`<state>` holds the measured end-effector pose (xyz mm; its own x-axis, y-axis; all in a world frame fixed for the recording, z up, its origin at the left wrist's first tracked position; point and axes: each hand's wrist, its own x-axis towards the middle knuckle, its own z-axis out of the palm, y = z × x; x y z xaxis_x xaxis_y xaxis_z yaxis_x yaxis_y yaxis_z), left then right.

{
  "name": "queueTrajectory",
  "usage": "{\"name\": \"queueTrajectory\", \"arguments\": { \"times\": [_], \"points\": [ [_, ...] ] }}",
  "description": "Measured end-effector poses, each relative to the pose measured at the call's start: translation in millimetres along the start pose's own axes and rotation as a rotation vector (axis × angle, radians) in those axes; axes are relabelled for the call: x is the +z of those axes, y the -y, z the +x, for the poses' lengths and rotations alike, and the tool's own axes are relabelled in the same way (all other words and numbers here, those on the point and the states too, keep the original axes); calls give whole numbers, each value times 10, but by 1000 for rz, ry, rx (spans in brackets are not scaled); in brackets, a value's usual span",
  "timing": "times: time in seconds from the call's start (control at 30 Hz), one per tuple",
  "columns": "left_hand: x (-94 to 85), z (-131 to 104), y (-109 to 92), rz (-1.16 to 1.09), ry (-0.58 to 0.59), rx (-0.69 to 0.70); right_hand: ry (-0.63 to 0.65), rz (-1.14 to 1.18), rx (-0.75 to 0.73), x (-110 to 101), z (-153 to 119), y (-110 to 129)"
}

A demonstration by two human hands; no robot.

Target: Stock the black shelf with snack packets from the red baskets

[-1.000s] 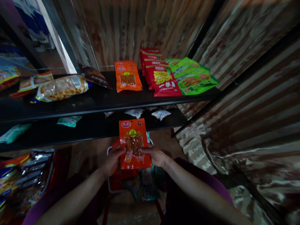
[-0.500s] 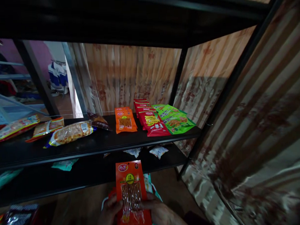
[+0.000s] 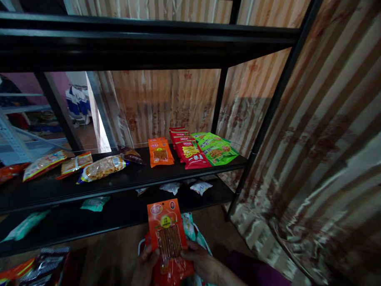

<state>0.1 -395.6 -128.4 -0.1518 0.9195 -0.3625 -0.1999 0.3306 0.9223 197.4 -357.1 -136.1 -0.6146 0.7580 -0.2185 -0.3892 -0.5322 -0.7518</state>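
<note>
The left hand [image 3: 144,266] and right hand [image 3: 202,260] pinch a flat orange plastic packet [image 3: 167,240] between them. It looks light, bendy and slick, best held by both side edges

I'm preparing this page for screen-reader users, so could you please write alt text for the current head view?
The left hand and right hand hold an orange packet before a black rack. One shelf bears similar packets, red packets and green packets, with snack bags further left; a patterned curtain hangs behind.
</note>
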Motion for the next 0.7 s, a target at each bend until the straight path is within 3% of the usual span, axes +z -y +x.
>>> {"name": "queueTrajectory", "arguments": {
  "times": [0.3,0.53,0.7],
  "points": [
    [137,-139,-421,-184,34,-10,-178,-115,-138,263,-169,57],
    [272,-51,-912,-244,69,26,-156,-317,-267,489,-60,527],
    [332,287,-1365,-198,55,164,-207,-428,-335,489,318,936]
  ]
}}
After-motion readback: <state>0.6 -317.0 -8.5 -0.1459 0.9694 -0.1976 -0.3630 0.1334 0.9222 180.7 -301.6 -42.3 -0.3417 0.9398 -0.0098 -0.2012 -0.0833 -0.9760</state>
